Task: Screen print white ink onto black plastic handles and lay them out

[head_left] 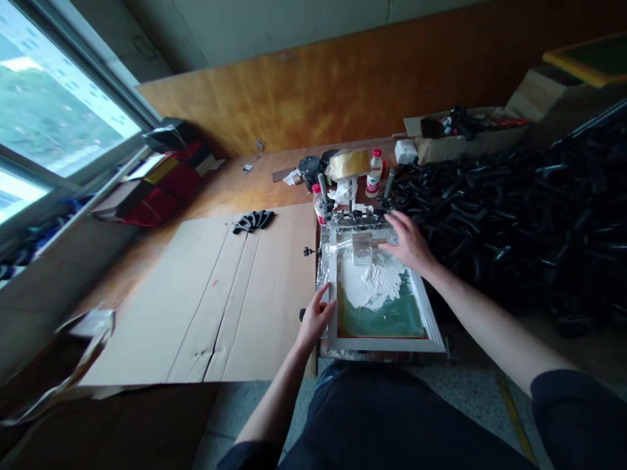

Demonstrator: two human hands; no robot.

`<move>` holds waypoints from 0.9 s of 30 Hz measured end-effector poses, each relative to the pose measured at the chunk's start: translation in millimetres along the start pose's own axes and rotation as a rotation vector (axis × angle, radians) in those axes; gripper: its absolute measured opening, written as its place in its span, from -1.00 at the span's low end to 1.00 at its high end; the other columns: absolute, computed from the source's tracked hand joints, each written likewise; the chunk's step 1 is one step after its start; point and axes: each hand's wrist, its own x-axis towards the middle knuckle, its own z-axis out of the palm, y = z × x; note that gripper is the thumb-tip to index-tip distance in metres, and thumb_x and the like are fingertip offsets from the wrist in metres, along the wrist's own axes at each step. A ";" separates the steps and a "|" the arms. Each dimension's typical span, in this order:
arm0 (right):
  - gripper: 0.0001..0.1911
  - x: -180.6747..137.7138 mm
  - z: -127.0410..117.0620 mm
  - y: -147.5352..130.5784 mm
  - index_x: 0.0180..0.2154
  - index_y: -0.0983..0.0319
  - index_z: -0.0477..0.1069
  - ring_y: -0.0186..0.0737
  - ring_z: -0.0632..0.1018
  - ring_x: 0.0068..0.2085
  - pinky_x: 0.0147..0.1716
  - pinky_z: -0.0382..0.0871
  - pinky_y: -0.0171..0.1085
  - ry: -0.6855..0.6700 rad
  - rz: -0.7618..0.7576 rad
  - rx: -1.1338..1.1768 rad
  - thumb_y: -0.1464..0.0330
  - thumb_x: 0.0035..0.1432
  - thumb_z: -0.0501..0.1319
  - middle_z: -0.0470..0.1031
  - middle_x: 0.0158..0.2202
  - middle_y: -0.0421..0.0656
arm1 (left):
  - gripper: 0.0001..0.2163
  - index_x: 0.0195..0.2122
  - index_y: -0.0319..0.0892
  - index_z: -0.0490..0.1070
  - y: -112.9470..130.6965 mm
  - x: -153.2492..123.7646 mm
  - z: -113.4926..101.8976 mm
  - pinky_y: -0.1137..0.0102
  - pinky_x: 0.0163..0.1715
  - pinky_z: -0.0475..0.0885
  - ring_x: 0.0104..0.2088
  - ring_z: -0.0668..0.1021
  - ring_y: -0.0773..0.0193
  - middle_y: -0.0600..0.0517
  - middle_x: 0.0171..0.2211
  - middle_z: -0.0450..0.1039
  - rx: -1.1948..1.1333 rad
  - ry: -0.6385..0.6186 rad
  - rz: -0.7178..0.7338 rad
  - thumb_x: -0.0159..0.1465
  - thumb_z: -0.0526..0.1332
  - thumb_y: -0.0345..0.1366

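A screen printing frame (334,326) with pale metal bars lies in front of me, its green mesh (377,321) partly covered by thick white ink (372,284). On the ink near the far end stands a squeegee with a pale block-like blade (362,250). My right hand (412,247) is over the frame's far right part, fingers stretched and apart, close to the squeegee's right side. By the left bar is my left hand (316,321), thumb and forefinger apart; whether it touches the bar I cannot tell. A clamp bar (360,220) borders the frame's far end.
Cardboard (196,294) covers the table at left, with several black curved parts (253,222) on it. A big heap of black parts (490,228) lies at right. Behind the frame are a bottle with a red cap (373,174), a dark tub (310,171) and a tape roll (349,164).
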 end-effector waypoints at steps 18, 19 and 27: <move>-0.76 -62.5 23.2 -51.6 -0.28 0.19 0.49 -0.21 0.51 -0.16 -0.20 0.30 -0.32 -0.621 -0.375 -0.071 0.55 0.14 0.10 0.53 -0.27 -0.17 | -0.51 0.21 -0.11 0.30 -25.5 12.8 8.1 0.45 -0.43 0.34 -0.42 0.51 0.28 0.06 -0.43 0.48 0.249 0.057 -0.046 0.30 0.11 -0.05; -0.77 -63.3 26.9 -52.1 -0.26 0.20 0.49 -0.20 0.51 -0.16 -0.20 0.30 -0.31 -0.565 -0.378 -0.086 0.55 0.14 0.11 0.53 -0.25 -0.16 | -0.51 0.21 -0.12 0.31 -23.8 12.2 8.2 0.46 -0.44 0.33 -0.43 0.50 0.29 0.06 -0.43 0.48 0.236 0.060 -0.049 0.30 0.11 -0.05; -0.82 -71.6 35.0 -56.0 -0.17 0.15 0.48 -0.24 0.55 -0.27 -0.34 0.34 -0.32 -0.484 -0.412 -0.041 0.46 0.16 0.22 0.55 -0.26 -0.21 | -0.41 0.22 -0.19 0.29 -7.7 4.7 5.7 0.49 -0.53 0.22 -0.56 0.34 0.39 0.14 -0.53 0.34 0.122 0.053 -0.080 0.23 0.18 0.02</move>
